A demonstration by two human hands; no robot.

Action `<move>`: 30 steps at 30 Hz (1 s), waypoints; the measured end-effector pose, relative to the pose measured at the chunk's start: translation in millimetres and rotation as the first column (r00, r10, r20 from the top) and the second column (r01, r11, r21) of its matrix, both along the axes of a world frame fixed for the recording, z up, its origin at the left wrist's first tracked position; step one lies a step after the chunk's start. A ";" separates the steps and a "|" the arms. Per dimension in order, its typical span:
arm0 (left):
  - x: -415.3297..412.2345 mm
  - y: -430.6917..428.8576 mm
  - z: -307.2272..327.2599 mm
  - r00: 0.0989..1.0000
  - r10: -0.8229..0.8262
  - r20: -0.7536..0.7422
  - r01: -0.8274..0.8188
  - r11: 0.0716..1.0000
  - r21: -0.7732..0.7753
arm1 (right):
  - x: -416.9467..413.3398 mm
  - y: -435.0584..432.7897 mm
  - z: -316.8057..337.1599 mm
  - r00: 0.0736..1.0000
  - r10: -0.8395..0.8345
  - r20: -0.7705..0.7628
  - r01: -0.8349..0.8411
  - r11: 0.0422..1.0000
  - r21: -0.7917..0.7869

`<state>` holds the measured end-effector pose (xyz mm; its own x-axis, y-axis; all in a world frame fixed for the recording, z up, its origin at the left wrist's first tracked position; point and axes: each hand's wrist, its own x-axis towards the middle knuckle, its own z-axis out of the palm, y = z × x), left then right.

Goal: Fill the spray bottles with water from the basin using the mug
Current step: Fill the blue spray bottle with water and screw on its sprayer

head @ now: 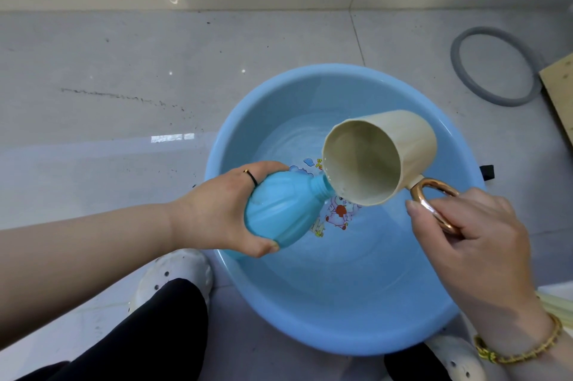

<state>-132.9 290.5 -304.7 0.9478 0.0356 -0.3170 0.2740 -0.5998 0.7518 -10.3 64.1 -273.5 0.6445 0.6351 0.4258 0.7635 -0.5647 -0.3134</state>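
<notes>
A round blue basin (325, 337) holding clear water stands on the tiled floor, with cartoon pictures on its bottom. Over it my left hand (217, 210) grips a light blue spray bottle (285, 207) without its spray head, tilted so its threaded neck points right. My right hand (471, 244) holds a cream mug (397, 148) by its copper-coloured handle (434, 203). The mug is tipped on its side, its rim touching the bottle's neck. Its inside looks nearly drained, with drops at the lower lip.
A grey ring (465, 76) lies on the floor at the back right, next to a wooden board (561, 95). White shoes (173, 275) and black trouser legs (148, 334) sit in front of the basin. A wall rises behind the floor tiles.
</notes>
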 end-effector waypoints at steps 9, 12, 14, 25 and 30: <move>0.3 0.0 -0.1 1.000 0.007 -0.010 -0.007 1.000 -0.007 | 0.7 0.0 0.1 0.999 0.029 0.025 -0.029 1.000 0.001; 0.2 0.2 -0.7 1.000 0.004 -0.011 -0.004 1.000 0.001 | 0.6 -0.5 -0.8 0.999 0.031 0.035 -0.031 0.999 -0.008; 0.1 0.2 -0.5 1.000 0.005 -0.011 -0.005 1.000 0.002 | 0.6 -0.9 -1.1 0.998 0.033 0.046 -0.033 0.999 -0.004; 0.6 -0.5 0.6 1.000 0.011 -0.017 -0.011 1.000 0.001 | -0.8 -0.3 -2.9 0.996 0.029 0.086 -0.031 0.999 0.021; 0.2 -0.2 -0.1 1.000 0.009 -0.014 -0.009 1.000 -0.004 | 0.0 -0.2 -2.2 0.992 0.047 0.114 -0.048 0.999 0.013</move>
